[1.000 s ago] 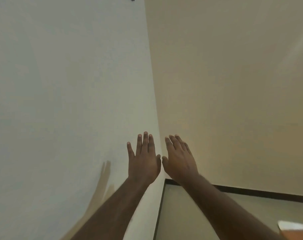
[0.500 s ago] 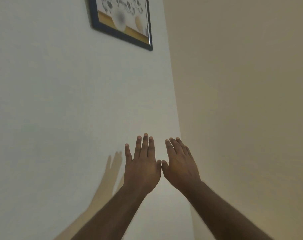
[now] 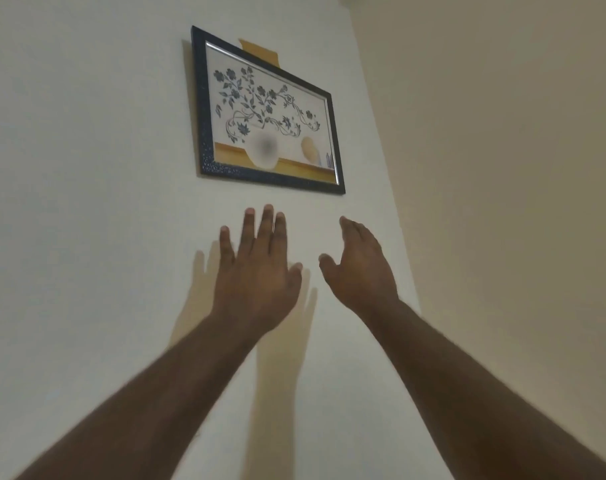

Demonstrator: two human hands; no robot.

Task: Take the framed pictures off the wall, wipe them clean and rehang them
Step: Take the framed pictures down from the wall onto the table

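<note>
A framed picture (image 3: 265, 116) with a dark speckled frame hangs on the white wall, showing blue flowers over a pale vase. A strip of brown tape (image 3: 260, 51) shows at its top edge. My left hand (image 3: 256, 271) reaches upward just below the frame's bottom edge, fingers straight and spread, holding nothing. My right hand (image 3: 358, 268) is raised beside it, below the frame's lower right corner, fingers relaxed and empty. Neither hand touches the frame.
The white wall (image 3: 87, 202) meets a beige wall (image 3: 502, 202) at a corner just right of the picture. Shadows of my hands fall on the white wall below the frame.
The view has tilted up, bringing the whole picture into sight. Both hands have risen toward the frame and moved apart.
</note>
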